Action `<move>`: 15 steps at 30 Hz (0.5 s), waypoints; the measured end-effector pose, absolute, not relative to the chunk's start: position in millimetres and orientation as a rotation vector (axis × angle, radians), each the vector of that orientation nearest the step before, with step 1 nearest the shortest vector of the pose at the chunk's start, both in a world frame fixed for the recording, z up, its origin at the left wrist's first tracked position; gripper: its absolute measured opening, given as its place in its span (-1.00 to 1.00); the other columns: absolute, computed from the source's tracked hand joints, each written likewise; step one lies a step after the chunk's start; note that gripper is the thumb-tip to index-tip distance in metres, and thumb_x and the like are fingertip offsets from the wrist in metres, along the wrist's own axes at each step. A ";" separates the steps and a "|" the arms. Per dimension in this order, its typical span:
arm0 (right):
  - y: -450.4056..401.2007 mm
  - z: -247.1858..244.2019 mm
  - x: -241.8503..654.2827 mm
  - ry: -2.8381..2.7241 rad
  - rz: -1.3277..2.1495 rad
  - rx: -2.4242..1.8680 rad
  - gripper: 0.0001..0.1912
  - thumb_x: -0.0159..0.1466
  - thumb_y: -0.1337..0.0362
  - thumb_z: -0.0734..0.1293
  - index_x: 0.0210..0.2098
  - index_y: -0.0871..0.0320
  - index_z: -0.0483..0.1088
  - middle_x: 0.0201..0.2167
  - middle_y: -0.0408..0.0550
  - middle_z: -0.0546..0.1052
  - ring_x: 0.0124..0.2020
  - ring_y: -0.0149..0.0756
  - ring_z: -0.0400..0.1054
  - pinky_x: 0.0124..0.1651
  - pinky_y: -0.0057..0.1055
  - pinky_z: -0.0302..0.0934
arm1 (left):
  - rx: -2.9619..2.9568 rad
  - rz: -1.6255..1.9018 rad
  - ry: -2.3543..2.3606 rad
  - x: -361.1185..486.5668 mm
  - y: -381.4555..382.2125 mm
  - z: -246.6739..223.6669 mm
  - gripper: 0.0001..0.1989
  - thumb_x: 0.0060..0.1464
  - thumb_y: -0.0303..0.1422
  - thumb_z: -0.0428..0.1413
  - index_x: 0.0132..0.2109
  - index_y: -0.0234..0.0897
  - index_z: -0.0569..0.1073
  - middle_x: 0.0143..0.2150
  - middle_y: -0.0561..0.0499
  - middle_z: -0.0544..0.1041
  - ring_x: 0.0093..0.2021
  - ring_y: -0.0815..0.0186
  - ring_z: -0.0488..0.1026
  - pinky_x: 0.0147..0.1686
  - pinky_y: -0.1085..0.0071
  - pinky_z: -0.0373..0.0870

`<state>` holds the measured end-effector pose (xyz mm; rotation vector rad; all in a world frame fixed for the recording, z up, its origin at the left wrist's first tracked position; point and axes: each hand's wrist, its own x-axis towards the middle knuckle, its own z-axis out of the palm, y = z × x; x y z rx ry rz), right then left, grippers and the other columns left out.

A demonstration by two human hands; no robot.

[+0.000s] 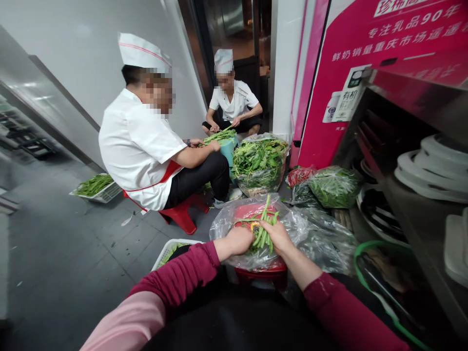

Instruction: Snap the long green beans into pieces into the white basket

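Note:
My right hand (277,235) is closed around a bunch of green beans (263,236), which stands out above and below the fingers. Just left of the bunch, my left hand (240,240) is curled with its back to the camera; what it grips, if anything, is hidden. Both hands are over a clear plastic bag (223,220) that lines a red container (261,277). Inside the bag there is a red surface with a few more bean pods lying on it.
Two people in white caps (144,131) (234,100) sit ahead, handling greens. A bag of leafy greens (260,163) stands beyond my bag. White baskets (106,194) (166,251) are on the left. A shelf with plates (431,168) and a green-rimmed bin (360,248) are at right.

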<state>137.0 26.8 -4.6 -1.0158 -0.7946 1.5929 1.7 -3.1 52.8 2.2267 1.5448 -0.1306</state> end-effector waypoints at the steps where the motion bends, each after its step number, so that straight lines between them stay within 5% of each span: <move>1: 28.2 -2.8 139.5 -0.817 1.530 -1.024 -0.79 -0.07 0.26 0.43 -0.43 0.19 0.40 -0.56 -0.17 0.48 -0.52 -0.35 0.37 -0.41 -0.46 0.26 | 2.228 -0.164 1.535 -0.1 -2.1 49.8 -0.88 -0.06 -0.50 0.02 -0.47 -0.35 0.44 -0.42 -0.18 0.48 -0.29 0.09 0.44 -0.22 0.21 0.31; 4: 34.1 6.5 153.1 -0.783 1.558 -0.979 -0.75 -0.07 0.22 0.43 -0.42 0.19 0.39 -0.60 -0.18 0.44 -0.58 -0.38 0.33 -0.47 -0.45 0.23 | 2.249 -0.164 1.516 -6.6 5.2 41.6 -0.89 -0.18 -0.58 0.10 -0.44 -0.34 0.48 -0.36 -0.16 0.48 -0.21 0.07 0.41 -0.14 0.19 0.28; 7: 35.9 17.0 168.9 -0.837 1.818 -0.843 -0.70 -0.07 0.20 0.43 -0.38 0.23 0.40 -0.66 -0.17 0.39 -0.66 -0.40 0.26 -0.55 -0.45 0.17 | 2.151 0.064 1.435 -11.6 23.1 42.5 -0.61 -0.25 -0.43 0.22 -0.15 -0.26 0.45 -0.17 -0.08 0.44 -0.11 0.17 0.35 -0.10 0.30 0.27; 11: 29.3 25.1 179.7 -0.902 2.092 -0.619 -0.71 -0.05 0.24 0.42 -0.35 0.24 0.40 -0.66 -0.20 0.33 -0.66 -0.45 0.21 -0.56 -0.47 0.11 | 1.366 0.609 1.181 -9.5 49.0 56.0 -0.53 0.04 -0.05 -0.06 -0.05 -0.32 0.36 -0.41 0.04 0.35 -0.53 0.48 0.26 -0.53 0.53 0.23; 15: 23.9 25.1 180.4 -0.907 2.228 -0.546 -0.76 -0.01 0.23 0.39 -0.38 0.24 0.38 -0.62 -0.19 0.32 -0.64 -0.46 0.20 -0.55 -0.46 0.10 | 0.988 0.862 0.904 -0.1 58.4 65.9 -0.60 -0.01 -0.07 0.02 -0.16 -0.32 0.34 -0.60 0.21 0.10 -0.71 0.60 -0.05 -0.72 0.63 -0.10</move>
